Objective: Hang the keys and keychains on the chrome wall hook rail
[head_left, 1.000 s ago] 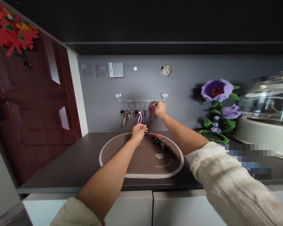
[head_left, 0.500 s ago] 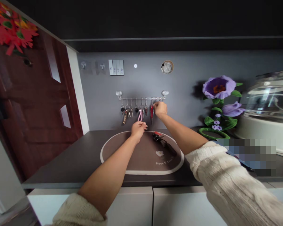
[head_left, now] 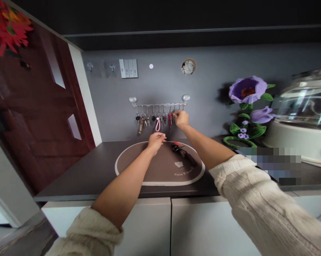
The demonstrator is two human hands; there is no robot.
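A clear rail (head_left: 160,105) with hooks is fixed to the grey wall, and several bunches of keys hang from it. My right hand (head_left: 182,118) is up at the rail's right part with its fingers closed; what they pinch is hidden. Just left of its fingertips hangs a red key holder (head_left: 170,120). My left hand (head_left: 155,142) hovers over the mat, below a pink strap (head_left: 157,124), its fingers loosely bent and a little apart, holding nothing that I can see. A dark bunch of keys (head_left: 179,148) with a red piece lies on the brown mat (head_left: 155,170).
On the right stand purple artificial flowers (head_left: 248,90) and a white appliance (head_left: 291,137) with a clear cover. A dark shelf (head_left: 160,21) overhangs the counter (head_left: 83,170). At left is a reddish-brown door (head_left: 43,117). Labels (head_left: 128,68) and small hooks (head_left: 112,68) are on the wall.
The whole view has shifted slightly, so things sit higher in the picture. Both hands keep nearly the same places: right at the rail, left below the pink strap.
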